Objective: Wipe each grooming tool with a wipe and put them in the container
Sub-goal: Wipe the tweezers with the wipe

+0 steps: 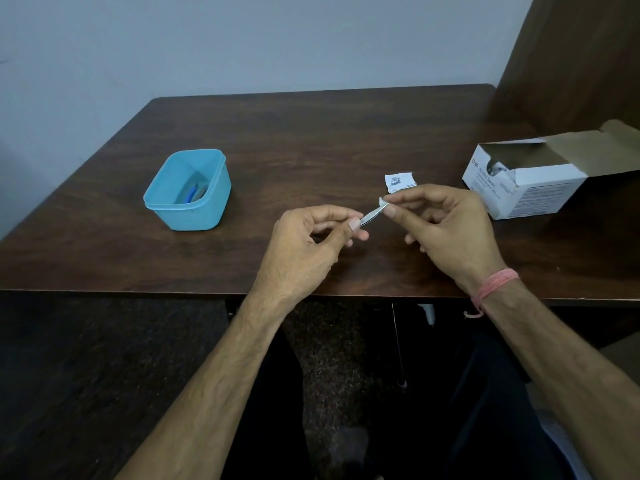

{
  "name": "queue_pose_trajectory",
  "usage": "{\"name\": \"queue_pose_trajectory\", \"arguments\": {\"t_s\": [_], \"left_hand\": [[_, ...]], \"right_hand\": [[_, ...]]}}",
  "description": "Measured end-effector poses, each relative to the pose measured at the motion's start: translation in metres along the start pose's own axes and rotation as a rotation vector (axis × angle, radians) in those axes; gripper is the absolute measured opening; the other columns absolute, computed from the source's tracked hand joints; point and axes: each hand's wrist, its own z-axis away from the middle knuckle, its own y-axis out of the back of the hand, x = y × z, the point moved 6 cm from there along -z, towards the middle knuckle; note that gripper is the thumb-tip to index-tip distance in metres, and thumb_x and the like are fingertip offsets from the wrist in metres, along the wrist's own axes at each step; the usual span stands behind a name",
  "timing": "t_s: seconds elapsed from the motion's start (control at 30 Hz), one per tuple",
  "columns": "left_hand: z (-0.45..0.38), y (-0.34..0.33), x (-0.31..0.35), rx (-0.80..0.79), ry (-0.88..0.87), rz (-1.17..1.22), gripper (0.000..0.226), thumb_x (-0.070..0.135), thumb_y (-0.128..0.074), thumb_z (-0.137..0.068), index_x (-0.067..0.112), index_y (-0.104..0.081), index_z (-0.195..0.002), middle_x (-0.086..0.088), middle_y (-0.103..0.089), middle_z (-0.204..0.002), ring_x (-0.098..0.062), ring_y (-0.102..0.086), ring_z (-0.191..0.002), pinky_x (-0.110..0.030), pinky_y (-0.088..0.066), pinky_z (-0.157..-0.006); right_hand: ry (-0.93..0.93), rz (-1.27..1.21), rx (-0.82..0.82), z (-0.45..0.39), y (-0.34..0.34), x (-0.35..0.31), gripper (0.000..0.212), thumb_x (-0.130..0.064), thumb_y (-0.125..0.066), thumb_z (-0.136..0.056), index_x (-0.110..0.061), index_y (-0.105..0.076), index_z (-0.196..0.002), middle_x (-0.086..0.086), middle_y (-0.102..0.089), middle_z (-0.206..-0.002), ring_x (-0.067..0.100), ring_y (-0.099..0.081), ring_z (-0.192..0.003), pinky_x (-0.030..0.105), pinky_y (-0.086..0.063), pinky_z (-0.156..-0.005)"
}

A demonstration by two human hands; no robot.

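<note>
Left hand (311, 233) pinches tweezers (372, 213) by near end; right hand (446, 223) pinches wipe (383, 201) round tip, above tabletop (311, 140). Tweezers light, stiff, slippery (likely steel). Container (188, 190) far left.

left hand (304, 244) holding tweezers (372, 213), right hand (446, 226) pinching wipe (383, 201)

Your left hand (313, 237) and right hand (446, 223) cover both ends of the thin metal tool (372, 214), so you can't tell what kind it is. At nine o'clock, the items inside the blue container (188, 192) are too blurred to identify. At three o'clock, the frame edge cuts off the white box (526, 181), and its print is too small to read.
</note>
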Motion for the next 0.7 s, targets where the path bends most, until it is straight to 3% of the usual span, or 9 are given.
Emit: {"name": "queue_pose_trajectory", "arguments": {"t_s": [0.13, 0.3, 0.57, 0.7], "left_hand": [[0.000, 0.001, 0.002, 0.009, -0.003, 0.049, 0.014, 0.026, -0.073, -0.110, 0.025, -0.083, -0.121, 0.007, -0.088, -0.097, -0.006, -0.077, -0.088, -0.021, -0.058, -0.071], [0.001, 0.003, 0.006, 0.016, -0.014, 0.099, 0.020, 0.021, -0.073, -0.110, 0.026, -0.069, -0.130, 0.002, -0.088, -0.095, -0.013, -0.080, -0.090, -0.025, -0.062, -0.075], [0.000, 0.005, 0.002, 0.063, -0.002, 0.154, 0.017, 0.014, -0.074, -0.109, 0.017, -0.066, -0.124, -0.005, -0.087, -0.092, -0.015, -0.077, -0.081, -0.027, -0.063, -0.068], [-0.001, 0.006, 0.001, 0.045, -0.010, 0.121, 0.015, 0.014, -0.075, -0.108, 0.019, -0.067, -0.120, -0.005, -0.087, -0.091, -0.016, -0.076, -0.080, -0.029, -0.062, -0.068]], "right_hand": [[0.018, 0.044, -0.036, -0.002, -0.004, 0.004, 0.012, -0.034, -0.091, -0.091, -0.034, -0.086, -0.103, -0.003, -0.081, -0.088, 0.028, -0.065, -0.063, 0.032, -0.055, -0.066], [0.062, 0.126, -0.069, -0.002, -0.006, 0.000, 0.012, -0.028, -0.092, -0.090, -0.032, -0.085, -0.097, -0.009, -0.072, -0.086, 0.005, -0.054, -0.062, 0.015, -0.045, -0.067], [0.082, 0.155, -0.066, -0.001, -0.007, -0.004, 0.015, -0.029, -0.097, -0.082, -0.031, -0.086, -0.091, -0.025, -0.069, -0.081, 0.005, -0.057, -0.064, 0.011, -0.044, -0.066], [0.105, 0.186, -0.079, 0.002, -0.007, -0.010, 0.016, -0.030, -0.100, -0.078, -0.032, -0.086, -0.085, -0.012, -0.073, -0.085, 0.005, -0.062, -0.069, 0.015, -0.049, -0.070]]}}
